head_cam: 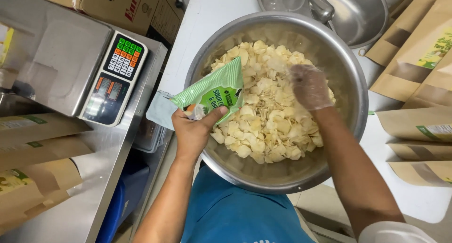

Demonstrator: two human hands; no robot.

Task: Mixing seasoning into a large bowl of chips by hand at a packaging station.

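A large steel bowl (348,73) holds a heap of pale potato chips (268,116). My left hand (194,129) grips a green and white snack bag (214,90) and holds it tilted over the bowl's left rim. My right hand (308,85), in a thin clear plastic glove, is down among the chips on the right side of the heap, fingers curled into them; whether it has chips in its grip I cannot tell.
A digital weighing scale (110,76) with a keypad stands on the steel counter at left. Brown paper pouches lie at right (414,50) and lower left (33,144). A second steel bowl (362,12) with a scoop (320,6) sits behind.
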